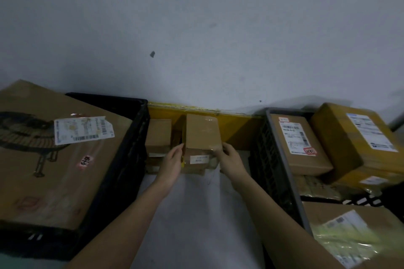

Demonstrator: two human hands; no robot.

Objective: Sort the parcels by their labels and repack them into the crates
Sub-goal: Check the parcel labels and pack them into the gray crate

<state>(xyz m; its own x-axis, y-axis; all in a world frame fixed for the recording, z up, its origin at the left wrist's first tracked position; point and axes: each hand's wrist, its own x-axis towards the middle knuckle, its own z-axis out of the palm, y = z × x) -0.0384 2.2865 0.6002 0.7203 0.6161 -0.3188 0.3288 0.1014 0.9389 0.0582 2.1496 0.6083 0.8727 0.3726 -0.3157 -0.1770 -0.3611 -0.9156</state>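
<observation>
Parcel (202, 137) clasped between left hand (171, 162) and right hand (231, 158), long axis running toward floor's wall edge; hands equally near

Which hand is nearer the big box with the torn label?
Left. The left hand holds the small box's left side, closer to the big box; the right hand is on its far side.

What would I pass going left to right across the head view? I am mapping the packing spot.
Big flat carton in the black crate → left hand → small box → right hand → grey crate of labelled parcels.
</observation>
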